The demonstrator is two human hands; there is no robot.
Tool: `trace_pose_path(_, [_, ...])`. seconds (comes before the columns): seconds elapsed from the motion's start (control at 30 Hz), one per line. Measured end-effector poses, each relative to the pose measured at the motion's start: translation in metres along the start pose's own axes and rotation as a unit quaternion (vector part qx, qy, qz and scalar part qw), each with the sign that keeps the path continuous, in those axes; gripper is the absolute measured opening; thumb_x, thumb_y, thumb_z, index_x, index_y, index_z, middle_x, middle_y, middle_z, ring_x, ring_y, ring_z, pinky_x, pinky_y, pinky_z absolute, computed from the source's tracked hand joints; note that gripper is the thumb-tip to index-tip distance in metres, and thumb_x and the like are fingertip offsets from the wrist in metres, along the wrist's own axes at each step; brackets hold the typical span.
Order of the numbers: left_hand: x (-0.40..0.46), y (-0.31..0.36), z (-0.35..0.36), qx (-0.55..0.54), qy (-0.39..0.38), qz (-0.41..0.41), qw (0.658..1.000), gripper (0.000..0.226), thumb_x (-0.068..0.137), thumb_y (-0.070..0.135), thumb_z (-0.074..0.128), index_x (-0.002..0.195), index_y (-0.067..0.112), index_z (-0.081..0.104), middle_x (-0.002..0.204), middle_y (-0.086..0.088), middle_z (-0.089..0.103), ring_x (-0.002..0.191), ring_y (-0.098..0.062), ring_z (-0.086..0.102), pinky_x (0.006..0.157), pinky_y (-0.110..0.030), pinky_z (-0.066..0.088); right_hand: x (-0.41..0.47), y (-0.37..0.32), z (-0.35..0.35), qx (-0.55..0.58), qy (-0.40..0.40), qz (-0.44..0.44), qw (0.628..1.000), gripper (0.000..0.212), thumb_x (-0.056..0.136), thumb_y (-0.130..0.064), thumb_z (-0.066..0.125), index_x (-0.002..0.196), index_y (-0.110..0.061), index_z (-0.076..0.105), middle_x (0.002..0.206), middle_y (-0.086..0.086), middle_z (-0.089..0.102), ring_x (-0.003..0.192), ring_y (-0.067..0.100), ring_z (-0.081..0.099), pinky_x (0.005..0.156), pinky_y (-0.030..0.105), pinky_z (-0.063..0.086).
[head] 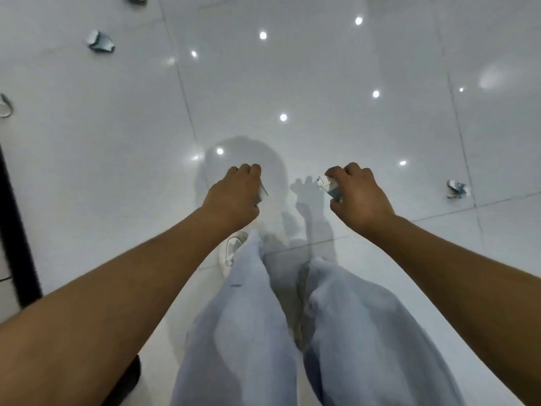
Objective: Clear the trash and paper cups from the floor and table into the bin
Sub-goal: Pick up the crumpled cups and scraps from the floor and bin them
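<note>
The floor (307,71) is made of large glossy white tiles with thin grey joints, and it reflects small round lamps. The right hand (358,196) has its fingers curled around a crushed paper cup (329,186), white with a blue-grey band, its rim bent flat. The left hand (234,194) is also curled around something thin and flat; only a grey edge (263,190) shows under the fingers, so I cannot tell what it is. More crumpled cups lie on the tiles: one at far right (456,189), one at upper left (101,42), another at the left border (6,106). Below are loose pale blue trousers (248,317) and a white shoe (231,252).
</note>
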State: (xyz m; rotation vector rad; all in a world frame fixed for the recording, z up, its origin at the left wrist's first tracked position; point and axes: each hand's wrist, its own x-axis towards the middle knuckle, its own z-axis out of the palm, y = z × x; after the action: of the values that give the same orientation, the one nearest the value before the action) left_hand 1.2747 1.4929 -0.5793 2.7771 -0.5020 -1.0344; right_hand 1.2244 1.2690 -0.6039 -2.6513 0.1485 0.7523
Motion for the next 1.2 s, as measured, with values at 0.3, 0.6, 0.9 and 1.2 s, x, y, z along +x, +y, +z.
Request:
trace_pose_path(0.3, [-0.255,-0.033,-0.055,-0.16,0.058,-0.194,0.966,0.06,0.081,0.019,0.066,0.134,0.017,0.038,0.127,-0.005,0.045,0.113,-0.022,0.044,0.073,-0.029,0.042,-0.135,-0.177,-0.087,-0.063,-0.066,-0.157,0.983,0.045,0.088,-0.011,0.055,0.132,-0.02,0.046,0.12,0.008,0.047,0.11,0.027,0.041,0.066,0.029,0.041])
trace_pose_path(0.6, [-0.421,-0.121,-0.005,-0.254,0.092,-0.344,0.899,0.06,0.081,0.016,0.063,0.135,0.015,0.037,0.125,-0.007,0.043,0.119,-0.024,0.038,0.087,-0.041,0.048,-0.216,-0.336,-0.027,-0.085,-0.11,-0.245,0.959,0.046,0.089,-0.01,0.053,0.133,-0.02,0.046,0.119,0.006,0.047,0.108,0.025,0.04,0.07,0.031,0.046])
trace_pose_path(0.9, [-0.561,-0.254,0.097,-0.316,0.105,-0.439,0.835,0.066,0.077,0.017,0.073,0.134,0.01,0.04,0.127,-0.014,0.045,0.12,-0.032,0.04,0.091,-0.046,0.045,-0.3,-0.492,0.129,-0.105,-0.172,-0.271,0.941,0.045,0.088,-0.011,0.053,0.132,-0.019,0.046,0.119,0.007,0.047,0.109,0.026,0.042,0.073,0.036,0.049])
trace_pose_path(1.2, [-0.62,-0.331,0.169,-0.353,0.081,-0.485,0.796,0.075,0.076,0.021,0.074,0.139,0.009,0.034,0.131,-0.015,0.044,0.122,-0.033,0.042,0.095,-0.044,0.042,-0.349,-0.574,0.211,-0.15,-0.201,-0.322,0.913,0.048,0.087,-0.01,0.053,0.133,-0.019,0.044,0.121,0.008,0.046,0.112,0.028,0.04,0.071,0.033,0.043])
